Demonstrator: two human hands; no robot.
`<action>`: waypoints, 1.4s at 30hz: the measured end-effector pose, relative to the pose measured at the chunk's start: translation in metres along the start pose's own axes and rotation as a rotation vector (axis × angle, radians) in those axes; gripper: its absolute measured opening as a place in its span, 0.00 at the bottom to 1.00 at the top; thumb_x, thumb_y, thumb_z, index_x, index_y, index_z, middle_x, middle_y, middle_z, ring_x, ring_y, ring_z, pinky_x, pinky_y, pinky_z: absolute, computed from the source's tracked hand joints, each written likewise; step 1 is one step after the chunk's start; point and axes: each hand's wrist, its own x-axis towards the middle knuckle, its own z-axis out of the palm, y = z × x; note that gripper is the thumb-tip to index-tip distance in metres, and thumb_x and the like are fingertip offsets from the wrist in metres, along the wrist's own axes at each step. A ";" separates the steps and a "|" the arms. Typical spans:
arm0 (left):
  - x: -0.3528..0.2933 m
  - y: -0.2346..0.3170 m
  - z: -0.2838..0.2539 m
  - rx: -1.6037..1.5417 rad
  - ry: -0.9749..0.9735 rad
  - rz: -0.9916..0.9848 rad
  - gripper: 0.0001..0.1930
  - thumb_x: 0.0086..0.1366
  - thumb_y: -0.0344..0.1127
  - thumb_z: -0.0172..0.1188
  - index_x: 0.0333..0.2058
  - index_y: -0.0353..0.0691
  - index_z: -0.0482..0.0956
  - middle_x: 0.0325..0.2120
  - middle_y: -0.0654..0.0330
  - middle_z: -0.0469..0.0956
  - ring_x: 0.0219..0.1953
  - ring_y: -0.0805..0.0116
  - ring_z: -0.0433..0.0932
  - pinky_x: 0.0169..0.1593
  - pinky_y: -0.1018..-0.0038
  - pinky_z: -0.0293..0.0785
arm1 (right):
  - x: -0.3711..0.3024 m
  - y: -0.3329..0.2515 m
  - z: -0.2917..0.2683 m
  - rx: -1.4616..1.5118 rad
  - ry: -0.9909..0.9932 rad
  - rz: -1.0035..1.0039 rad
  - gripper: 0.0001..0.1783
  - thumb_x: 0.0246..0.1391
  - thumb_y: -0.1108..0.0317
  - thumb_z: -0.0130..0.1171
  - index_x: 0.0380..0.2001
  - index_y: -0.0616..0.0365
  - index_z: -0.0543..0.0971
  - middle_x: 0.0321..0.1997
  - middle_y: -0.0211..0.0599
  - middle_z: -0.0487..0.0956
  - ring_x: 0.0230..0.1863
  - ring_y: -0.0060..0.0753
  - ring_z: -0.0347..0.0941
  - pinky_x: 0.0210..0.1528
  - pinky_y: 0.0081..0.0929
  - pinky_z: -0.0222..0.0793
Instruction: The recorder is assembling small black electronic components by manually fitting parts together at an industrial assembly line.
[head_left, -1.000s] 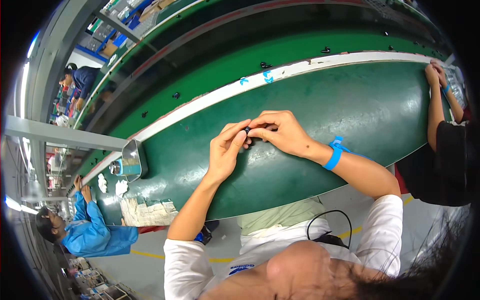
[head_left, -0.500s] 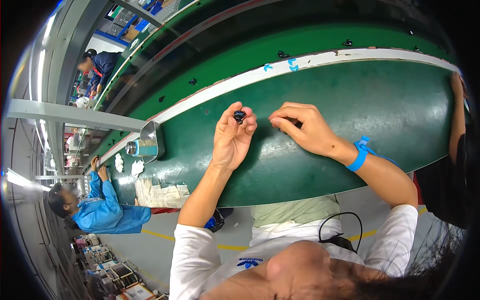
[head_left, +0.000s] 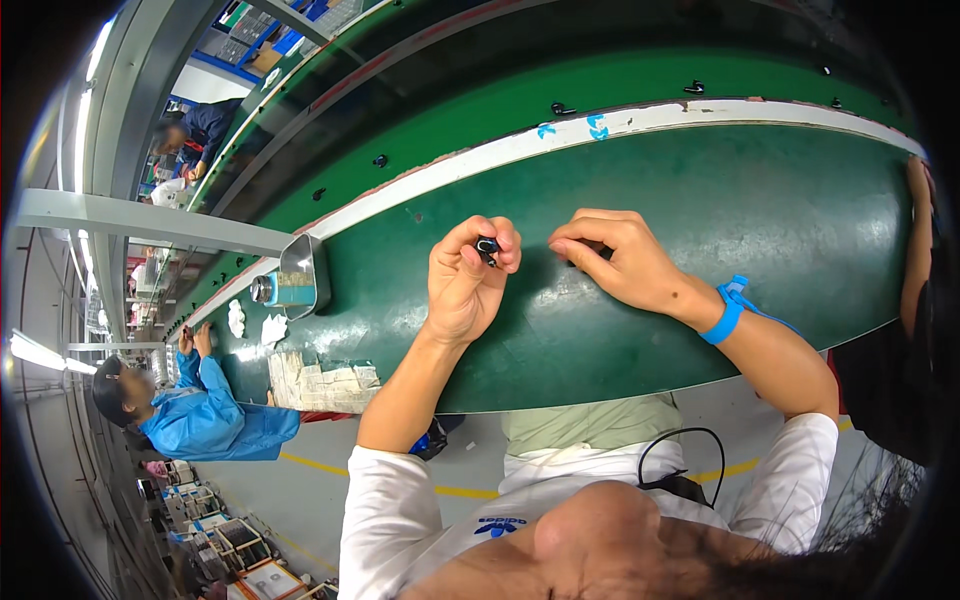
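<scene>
My left hand (head_left: 462,292) is raised over the green worktop, palm turned up. Between its thumb and fingertips it grips a small glossy black earbud (head_left: 487,246), partly covered by the fingers. To the right, apart from the earbud, my right hand (head_left: 632,264) hovers with thumb and fingers pinched together. Whatever its fingertips may hold is too hidden to make out. A blue wrist strap (head_left: 727,315) with a cord circles my right wrist.
Beyond the worktop's white rim (head_left: 470,158) runs a green conveyor belt (head_left: 480,100) carrying several small black pieces. At left stand a metal-framed holder with a bottle (head_left: 290,289), crumpled white tissue (head_left: 274,329) and taped paper (head_left: 318,385). Co-workers sit left and right.
My left fingers have closed further round the earbud and turned it slightly. My right hand has shifted slightly to the right, still pinched. The person in blue has moved a little.
</scene>
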 end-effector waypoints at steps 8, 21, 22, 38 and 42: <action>0.034 0.001 -0.044 0.603 0.347 0.015 0.12 0.66 0.27 0.58 0.48 0.32 0.77 0.42 0.57 0.79 0.39 0.71 0.77 0.47 0.74 0.75 | 0.003 0.015 -0.002 -0.131 0.022 -0.120 0.07 0.57 0.70 0.59 0.33 0.63 0.82 0.25 0.39 0.77 0.24 0.36 0.72 0.27 0.31 0.67; 0.063 -0.011 -0.075 0.917 0.522 0.146 0.20 0.65 0.25 0.58 0.56 0.28 0.71 0.56 0.53 0.72 0.47 0.67 0.78 0.52 0.75 0.74 | 0.012 0.020 -0.026 -0.230 0.072 -0.086 0.10 0.58 0.66 0.59 0.32 0.63 0.81 0.27 0.40 0.78 0.24 0.37 0.72 0.28 0.33 0.67; 0.060 -0.013 -0.073 0.903 0.531 0.143 0.20 0.65 0.25 0.58 0.56 0.28 0.71 0.56 0.53 0.72 0.47 0.67 0.78 0.52 0.75 0.74 | 0.012 0.016 -0.026 -0.205 0.068 -0.051 0.10 0.58 0.66 0.60 0.31 0.63 0.81 0.26 0.40 0.78 0.23 0.34 0.71 0.27 0.32 0.66; 0.054 -0.010 -0.068 1.151 0.289 0.141 0.08 0.64 0.22 0.57 0.41 0.31 0.80 0.48 0.58 0.74 0.40 0.74 0.77 0.45 0.80 0.73 | -0.020 -0.214 -0.089 0.139 -0.072 -0.557 0.19 0.58 0.58 0.63 0.18 0.53 0.71 0.18 0.27 0.73 0.15 0.23 0.65 0.17 0.20 0.57; 0.051 -0.007 -0.067 1.158 0.282 0.171 0.07 0.64 0.23 0.58 0.40 0.32 0.81 0.46 0.59 0.74 0.41 0.74 0.77 0.45 0.80 0.74 | -0.023 -0.221 -0.089 0.175 -0.207 -0.460 0.16 0.56 0.60 0.66 0.19 0.53 0.73 0.20 0.27 0.76 0.15 0.24 0.67 0.16 0.19 0.59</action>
